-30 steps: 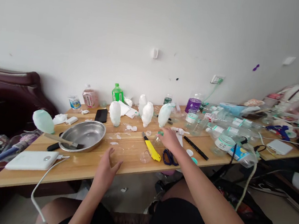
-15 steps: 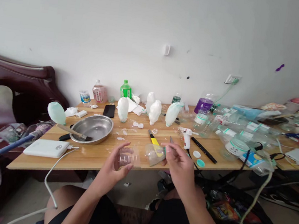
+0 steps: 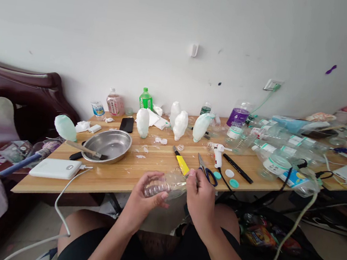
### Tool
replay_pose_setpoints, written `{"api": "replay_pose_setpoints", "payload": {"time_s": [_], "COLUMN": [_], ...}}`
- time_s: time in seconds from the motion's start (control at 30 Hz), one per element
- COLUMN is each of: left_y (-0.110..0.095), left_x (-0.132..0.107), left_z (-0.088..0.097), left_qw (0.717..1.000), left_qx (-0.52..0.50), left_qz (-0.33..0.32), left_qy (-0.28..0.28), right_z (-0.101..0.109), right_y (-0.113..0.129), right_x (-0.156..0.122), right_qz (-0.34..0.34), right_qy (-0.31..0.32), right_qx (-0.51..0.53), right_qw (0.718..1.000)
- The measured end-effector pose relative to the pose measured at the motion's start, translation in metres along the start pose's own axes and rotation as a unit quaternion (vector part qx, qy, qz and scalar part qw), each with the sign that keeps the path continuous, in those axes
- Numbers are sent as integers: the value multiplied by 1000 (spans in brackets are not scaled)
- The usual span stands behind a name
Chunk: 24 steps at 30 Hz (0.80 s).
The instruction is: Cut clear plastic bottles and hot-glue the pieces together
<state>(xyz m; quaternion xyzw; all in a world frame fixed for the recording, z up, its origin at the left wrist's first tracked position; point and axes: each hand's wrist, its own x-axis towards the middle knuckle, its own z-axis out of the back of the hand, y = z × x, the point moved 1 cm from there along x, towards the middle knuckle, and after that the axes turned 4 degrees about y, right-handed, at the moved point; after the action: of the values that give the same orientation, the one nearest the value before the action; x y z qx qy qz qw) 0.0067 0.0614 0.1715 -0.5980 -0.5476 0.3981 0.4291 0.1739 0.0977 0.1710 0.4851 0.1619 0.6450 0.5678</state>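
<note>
My left hand [image 3: 146,201] is wrapped round a ridged, transparent plastic bottle piece [image 3: 156,187]. My right hand [image 3: 201,199] pinches the edge of another transparent plastic piece [image 3: 179,183], which looks like a cut bottle end. The two pieces meet or overlap between my hands; I cannot tell whether one sits inside the other. Just beyond them on the table lies a yellow utility knife [image 3: 182,164]. Scissors [image 3: 207,173] with dark blue handles rest beside my right hand, near a white glue gun [image 3: 218,155] and teal bottle caps [image 3: 233,183].
On the wooden table [image 3: 115,182], a steel bowl [image 3: 92,140] with a brush across it stands left, behind a white power bank [image 3: 56,168]. Several white-wrapped bottle shapes [image 3: 180,125] stand at the back. A black marker [image 3: 238,168] and many bottles [image 3: 276,162] lie right.
My hands have come closer together, bringing the two plastic pieces into contact or overlap. My right hand has shifted lower, and the scissors now show in full on the table.
</note>
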Motion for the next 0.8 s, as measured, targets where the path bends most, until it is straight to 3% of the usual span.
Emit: {"api": "replay_pose_setpoints", "payload": {"time_s": [0.13, 0.3, 0.37, 0.43, 0.53, 0.6, 0.7, 0.8], "left_y": [4, 4, 6, 7, 9, 10, 12, 15], "left_x": [-2, -7, -3, 7, 32, 51, 75, 87], "left_z": [-8, -7, 4, 24, 60, 80, 94, 96], "left_qw": [998, 999, 999, 992, 942, 926, 918, 900], "left_qx": [-33, -20, 26, 116, 285, 336, 363, 396], "left_qz": [15, 40, 28, -20, -127, -146, -139, -166], "left_qy": [-42, -28, -18, -42, -122, -95, -78, -79], "right_z": [-3, 0, 3, 4, 2, 0, -3, -6], "right_y": [-2, 1, -1, -5, -14, -17, -17, -15], "right_x": [0, 0, 2, 7, 17, 24, 30, 28], "right_qz": [28, 49, 25, -30, -142, -186, -191, -188], "right_qy": [-22, 20, 30, 60, 135, 169, 192, 204], "right_qx": [5, -12, 2, 72, 252, 324, 368, 403], "right_qw": [999, 999, 999, 995, 948, 912, 889, 872]}}
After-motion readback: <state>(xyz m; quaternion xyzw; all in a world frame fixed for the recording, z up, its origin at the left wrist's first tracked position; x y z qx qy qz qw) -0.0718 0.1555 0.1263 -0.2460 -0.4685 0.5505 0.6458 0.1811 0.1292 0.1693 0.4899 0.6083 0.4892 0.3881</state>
